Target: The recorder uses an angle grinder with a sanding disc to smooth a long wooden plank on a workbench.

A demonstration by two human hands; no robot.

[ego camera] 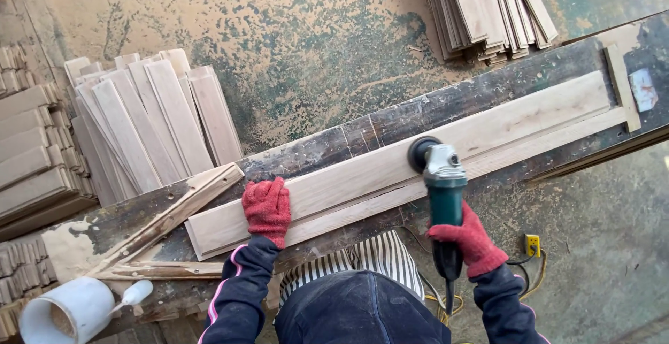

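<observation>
A long pale wooden plank [516, 124] lies along a dark, worn workbench [390, 124]. My left hand [267, 208], in a red glove, presses flat on the plank near its left end. My right hand [470, 241], also red-gloved, grips the body of a green and grey angle grinder [442, 184]. The grinder's black disc [420, 153] rests on the plank's surface near the middle. A black cable trails from the tool's rear past my leg.
Stacks of pale wood slats lie on the dusty floor at left [150, 121] and top right [488, 9]. A white bucket [66, 312] sits at bottom left beside loose offcuts [167, 218]. A yellow plug [532, 245] lies on the floor at right.
</observation>
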